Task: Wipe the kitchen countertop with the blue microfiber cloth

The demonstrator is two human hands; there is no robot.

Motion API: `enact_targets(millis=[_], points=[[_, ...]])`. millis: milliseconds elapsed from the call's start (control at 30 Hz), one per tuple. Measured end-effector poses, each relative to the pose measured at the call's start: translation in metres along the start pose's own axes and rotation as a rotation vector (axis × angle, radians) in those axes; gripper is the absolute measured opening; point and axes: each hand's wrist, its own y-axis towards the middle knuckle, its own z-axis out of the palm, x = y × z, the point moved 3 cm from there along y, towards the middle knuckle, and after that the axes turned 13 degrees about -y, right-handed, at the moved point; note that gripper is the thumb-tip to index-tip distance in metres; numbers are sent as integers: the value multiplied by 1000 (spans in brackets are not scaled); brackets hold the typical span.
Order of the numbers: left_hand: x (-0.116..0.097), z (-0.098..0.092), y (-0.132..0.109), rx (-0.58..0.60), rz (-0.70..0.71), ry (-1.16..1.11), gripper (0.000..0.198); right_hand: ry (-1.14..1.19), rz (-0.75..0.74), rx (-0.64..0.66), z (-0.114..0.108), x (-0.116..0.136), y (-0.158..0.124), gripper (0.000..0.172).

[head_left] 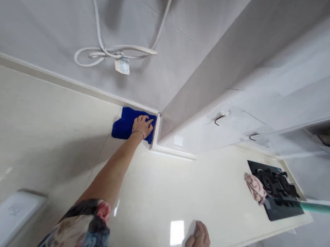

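Observation:
My left hand presses down on a dark blue cloth, its bent fingers on the fabric and a thin bracelet at the wrist. The cloth lies spread on the cream countertop, in the corner where the back wall meets a jutting tiled pillar. At the lower middle of the view, my right hand rests on the countertop near its front edge. Its fingers are loosely bent and side by side, with the thumb apart, and I see nothing held in it.
A coiled white cable with a tag hangs on the back wall. The pillar carries hooks. To the right, a pink cloth lies against a black gas stove. A white box-like object is at the lower left.

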Motion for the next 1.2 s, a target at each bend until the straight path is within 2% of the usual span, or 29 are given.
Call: enact_targets(millis=[133, 267, 533, 700, 833, 1033, 1100, 1200], points=[[-4, 0, -3, -4, -41, 45, 47, 36, 32, 27, -8, 13, 4, 49], [-9, -9, -30, 13, -33, 73, 48, 63, 54, 46, -14, 18, 7, 49], [-29, -35, -145, 6, -47, 112, 45, 133, 97, 50, -14, 25, 12, 49], [-49, -33, -211, 45, 24, 165, 48, 124, 144, 135, -27, 40, 18, 48], [-75, -9, -248, 127, 157, 219, 57, 126, 171, 211, -32, 43, 29, 50], [-149, 58, -299, 453, 372, 260, 70, 155, 190, 241, -31, 44, 32, 55], [-175, 83, -305, 514, 451, 232, 70, 172, 181, 235, -31, 44, 31, 58], [-207, 119, -296, 548, 509, 173, 68, 203, 168, 188, -28, 44, 32, 59]])
